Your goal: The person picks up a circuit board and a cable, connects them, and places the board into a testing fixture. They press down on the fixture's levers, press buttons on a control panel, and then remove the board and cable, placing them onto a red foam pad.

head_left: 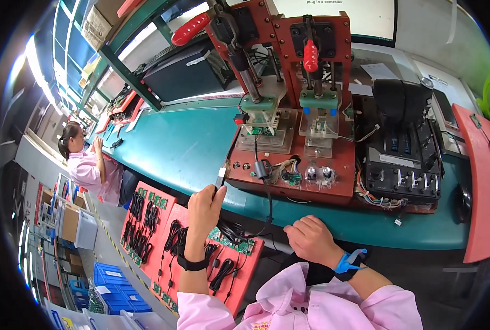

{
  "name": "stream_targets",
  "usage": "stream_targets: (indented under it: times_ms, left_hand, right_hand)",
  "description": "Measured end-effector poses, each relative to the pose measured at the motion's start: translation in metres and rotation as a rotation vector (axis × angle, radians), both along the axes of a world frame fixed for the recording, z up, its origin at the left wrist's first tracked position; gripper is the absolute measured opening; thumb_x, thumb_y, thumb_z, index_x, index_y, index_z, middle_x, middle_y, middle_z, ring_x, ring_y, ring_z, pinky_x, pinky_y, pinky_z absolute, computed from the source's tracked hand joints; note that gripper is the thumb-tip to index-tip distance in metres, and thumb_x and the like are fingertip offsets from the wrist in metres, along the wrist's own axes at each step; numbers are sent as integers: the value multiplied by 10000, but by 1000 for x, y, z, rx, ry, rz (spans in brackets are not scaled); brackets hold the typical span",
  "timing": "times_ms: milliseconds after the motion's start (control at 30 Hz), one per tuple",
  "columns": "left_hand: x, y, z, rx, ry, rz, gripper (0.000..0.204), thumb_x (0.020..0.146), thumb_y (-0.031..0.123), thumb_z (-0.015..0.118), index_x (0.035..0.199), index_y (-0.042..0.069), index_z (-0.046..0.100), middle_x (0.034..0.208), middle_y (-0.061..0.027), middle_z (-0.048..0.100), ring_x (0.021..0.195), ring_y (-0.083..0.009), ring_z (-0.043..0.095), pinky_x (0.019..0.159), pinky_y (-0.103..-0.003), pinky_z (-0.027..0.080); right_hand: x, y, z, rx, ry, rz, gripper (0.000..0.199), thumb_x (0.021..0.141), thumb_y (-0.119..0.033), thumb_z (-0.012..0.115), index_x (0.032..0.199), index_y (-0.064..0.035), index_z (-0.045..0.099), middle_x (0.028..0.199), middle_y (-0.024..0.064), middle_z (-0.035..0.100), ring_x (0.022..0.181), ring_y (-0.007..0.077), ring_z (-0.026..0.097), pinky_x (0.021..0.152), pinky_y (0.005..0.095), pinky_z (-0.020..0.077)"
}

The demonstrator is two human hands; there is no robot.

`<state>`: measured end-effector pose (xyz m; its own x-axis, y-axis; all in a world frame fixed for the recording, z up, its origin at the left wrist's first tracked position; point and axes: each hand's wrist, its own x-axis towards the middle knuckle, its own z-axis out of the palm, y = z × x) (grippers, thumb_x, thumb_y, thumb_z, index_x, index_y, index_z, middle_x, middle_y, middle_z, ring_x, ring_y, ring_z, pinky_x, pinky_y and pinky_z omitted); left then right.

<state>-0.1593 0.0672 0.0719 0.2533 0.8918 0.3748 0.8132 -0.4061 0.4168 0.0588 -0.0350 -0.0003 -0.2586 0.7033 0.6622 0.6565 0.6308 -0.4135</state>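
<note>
My left hand [203, 212] pinches a black USB plug [221, 176], its metal end pointing up beside the front left corner of the red test fixture [289, 190]. A black cable [269, 201] with a ferrite bead [263, 169] hangs over the fixture's front. Its upper end runs to a green circuit board [262, 131] under the left press, and a coiled bundle [231, 231] lies below my left hand. Near the green table's front edge is my right hand [314, 239], curled into a loose fist with nothing showing in it.
Two toggle clamps with red handles [310, 56] rise above the fixture. A black control unit [402, 159] stands to its right, beside a black mouse [463, 203]. Pink foam boards [250, 272] with cables and circuit boards lie lower left. Another person [93, 165] sits far left.
</note>
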Motion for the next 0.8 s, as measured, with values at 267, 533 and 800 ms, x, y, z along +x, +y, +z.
stream_targets:
  times_ms: [267,533,800]
  left_hand:
    - [-3,4,25,-2,208,-159,339,782,225,573,598,-31,445,593,-167,467,551,-328,485,501,-393,346]
    - [17,35,75,116,384,-282,224,745,230,581,694,19,526,725,-143,524,760,-322,518,647,-382,404]
    - [39,71,37,173,393,-459,201,775,212,510,701,28,546,721,-141,538,753,-326,517,648,-400,407]
  right_hand:
    - [1,-6,5,-26,-27,5,68,680,-78,554,735,-46,531,646,58,493,635,212,510,628,314,403]
    - [20,-22,77,-155,-321,-99,93,726,-133,544,679,-64,503,628,48,503,623,209,526,596,320,380]
    - [-20,23,127,189,-489,-180,63,648,-142,549,624,-98,587,586,54,561,588,185,562,609,315,373]
